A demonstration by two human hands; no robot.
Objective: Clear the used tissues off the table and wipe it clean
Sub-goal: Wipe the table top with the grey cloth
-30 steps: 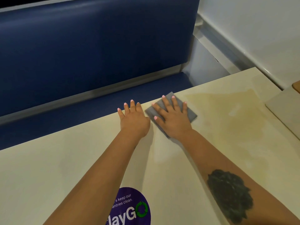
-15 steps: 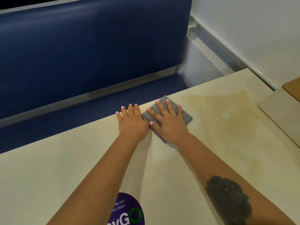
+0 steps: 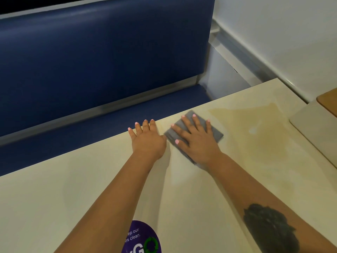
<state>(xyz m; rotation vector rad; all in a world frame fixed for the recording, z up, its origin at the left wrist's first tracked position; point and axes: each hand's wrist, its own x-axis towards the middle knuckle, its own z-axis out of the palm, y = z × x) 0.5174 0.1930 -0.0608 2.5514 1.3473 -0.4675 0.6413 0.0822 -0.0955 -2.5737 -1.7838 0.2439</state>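
While two bare forearms reach forward from the bottom edge, both hands lie flat on a pale cream table [image 3: 73, 198]. One grey cloth [image 3: 215, 133], folded into a rough rectangle, sits near the far edge of the table, right of centre. On top of it the right hand [image 3: 196, 143] presses down with its fingers straight and spread, so the middle of the cloth is hidden and only its far corner, its right side and a sliver by the wrist show. Just beside it, the left hand [image 3: 148, 140] rests palm down on the bare tabletop, fingers straight and close together, holding nothing; its fingertips reach the table's far edge and its thumb side almost meets the cloth. To the right of the cloth spreads one wide yellowish wet patch [image 3: 255, 136] on the tabletop. One round purple sticker [image 3: 144, 238] with white lettering and a green arrow mark lies at the near edge, partly covered by the left forearm and cut off by the frame. Beyond the table stands one dark blue padded bench [image 3: 100, 57] with a metal strip between back and seat. One second pale tabletop [image 3: 317, 132] enters from the right, and behind it shows the corner of one brown board [image 3: 328, 101]. A white wall [image 3: 273, 33] fills the upper right. One dark tattoo [image 3: 269, 229] marks the right forearm. No tissues are in view.
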